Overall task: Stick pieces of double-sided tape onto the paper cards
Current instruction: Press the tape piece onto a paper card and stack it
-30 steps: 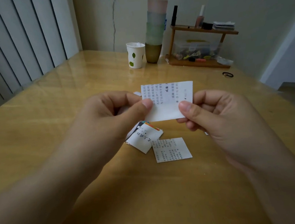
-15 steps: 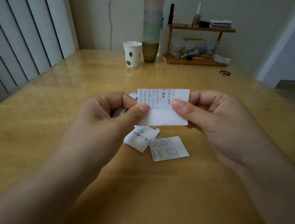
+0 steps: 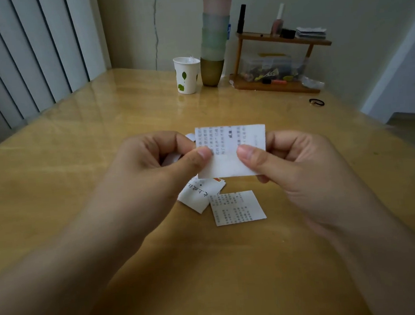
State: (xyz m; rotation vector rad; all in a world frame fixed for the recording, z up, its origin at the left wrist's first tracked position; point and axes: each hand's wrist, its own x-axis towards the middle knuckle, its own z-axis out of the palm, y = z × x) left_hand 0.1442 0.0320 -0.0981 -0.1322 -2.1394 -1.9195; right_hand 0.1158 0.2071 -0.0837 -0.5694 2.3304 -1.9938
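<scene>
Pale walls and a bank of vertical blinds [image 3: 25,60] close in a glossy wooden desk [image 3: 100,146], seen from above by the person working at it. Held up over the middle of the desk is a paper card [image 3: 231,152], printed side toward the camera, its long axis running left to right and its face tilted slightly back. Rows of small print fill the upper half; a plain whitish band runs along the lower half, though whether that is tape cannot be told. The left hand [image 3: 152,167] pinches the card's left edge between thumb and curled fingers, and a scrap of something white shows inside its palm. The right hand [image 3: 295,167] pinches the right part the same way, thumb pressed on the front near the middle. Both hands are closed on the card.

Just below, flat on the desk, lie a second printed card [image 3: 238,208] and, touching its left corner, a small pile of cards [image 3: 199,193] turned at an angle. Bare wood lies open all around them, wide to the left and toward the near edge. Far back stand a paper cup [image 3: 186,75], a tall stack of cups [image 3: 214,46], and a small wooden shelf [image 3: 281,63]; a hair tie [image 3: 316,102] lies near the desk's right edge.
</scene>
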